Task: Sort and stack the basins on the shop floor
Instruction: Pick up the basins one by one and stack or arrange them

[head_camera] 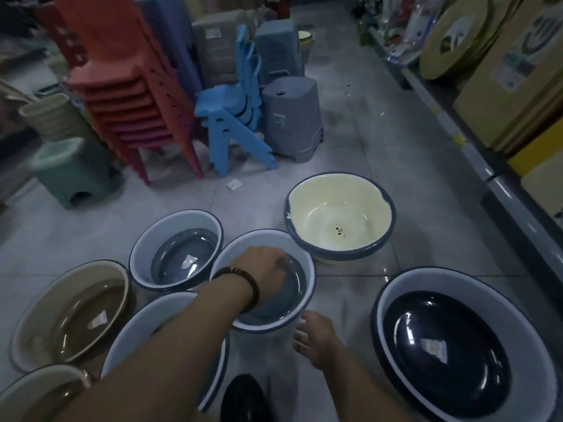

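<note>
A grey-bottomed basin (307, 271) with white walls and a dark rim is seen on the tiled shop floor (380, 166), at the middle of a cluster of basins. The left hand (266, 268), with a beaded bracelet (243, 287) on its wrist, is lowered inside this basin; its fingers are blurred, so whether the grip is closed on anything cannot be told. The right hand (316, 341) is held just beside the basin's outer wall on the near side, with fingers spread and relaxed and the grip open and empty. A second grey basin (143, 254) is set just beside the first, to its far left, with a paper label in its bottom. A cream basin (304, 205) is nested on another beyond and to the right. A large navy-bottomed basin (384, 303) is placed to the right, apart from the middle one. A brown basin (36, 324) is tilted at the left, a further brown one (33, 391) is cut off at the lower left corner, and a white basin (137, 333) is partly covered by the left forearm. Behind the cluster, stacked red chairs (134, 95), blue chairs (231, 123), grey stools (289, 120) and a green stool (70, 175) are ranged. A shelf (475, 159) with boxes is seen along the right.
</note>
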Demonstrator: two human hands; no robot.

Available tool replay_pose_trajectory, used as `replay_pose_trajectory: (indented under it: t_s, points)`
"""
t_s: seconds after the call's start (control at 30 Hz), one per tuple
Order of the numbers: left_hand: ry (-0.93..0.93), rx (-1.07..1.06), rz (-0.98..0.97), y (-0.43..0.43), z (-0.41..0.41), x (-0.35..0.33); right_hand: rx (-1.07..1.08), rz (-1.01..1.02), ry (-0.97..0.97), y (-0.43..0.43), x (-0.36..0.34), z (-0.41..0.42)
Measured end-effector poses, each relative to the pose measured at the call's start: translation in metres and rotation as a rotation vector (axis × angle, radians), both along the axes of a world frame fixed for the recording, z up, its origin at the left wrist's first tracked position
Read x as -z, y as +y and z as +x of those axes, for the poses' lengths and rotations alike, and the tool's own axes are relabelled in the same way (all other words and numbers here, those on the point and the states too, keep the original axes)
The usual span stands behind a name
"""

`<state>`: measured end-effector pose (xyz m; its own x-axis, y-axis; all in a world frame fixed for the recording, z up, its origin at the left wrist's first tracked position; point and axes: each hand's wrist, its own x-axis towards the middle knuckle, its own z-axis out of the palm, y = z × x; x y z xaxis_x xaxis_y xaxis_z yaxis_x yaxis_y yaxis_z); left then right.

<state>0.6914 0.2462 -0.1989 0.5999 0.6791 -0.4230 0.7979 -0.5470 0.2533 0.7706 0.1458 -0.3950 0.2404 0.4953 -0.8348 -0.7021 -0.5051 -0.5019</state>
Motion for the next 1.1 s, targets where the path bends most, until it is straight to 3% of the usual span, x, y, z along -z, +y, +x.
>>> replay_pose_trajectory:
  t_s: [0.17,0.3,0.4,0.57,0.67,0.77,0.9,1.0,1.1]
  points:
    - [0.219,0.028,-0.084,0.038,-0.016,0.015,0.067,-0.070,-0.040,0.069,0.035,-0.001]
    - [0.185,-0.026,-0.088,0.056,-0.025,0.013,0.038,-0.101,-0.016,0.078,0.055,-0.002]
    - [0.208,-0.035,-0.091,0.062,-0.028,0.010,0.037,-0.149,-0.002,0.060,0.066,-0.010]
    - [0.305,-0.093,-0.262,0.058,-0.032,0.007,0.140,-0.158,0.059,0.014,0.061,-0.028]
    - [0.325,-0.126,-0.315,0.051,-0.035,0.012,0.193,-0.152,-0.014,-0.017,0.050,-0.035]
    - [0.359,-0.088,-0.243,0.041,-0.046,0.019,0.287,-0.159,-0.115,-0.057,0.041,-0.040]
    - [0.489,-0.049,-0.129,0.025,-0.074,0.036,0.205,-0.279,-0.331,-0.107,0.034,-0.045]
    - [0.505,-0.126,-0.132,0.012,-0.089,0.035,0.213,-0.197,-0.364,-0.130,0.017,-0.038]
    - [0.425,-0.186,-0.213,0.001,-0.091,0.030,0.365,-0.052,-0.318,-0.140,-0.010,-0.027]
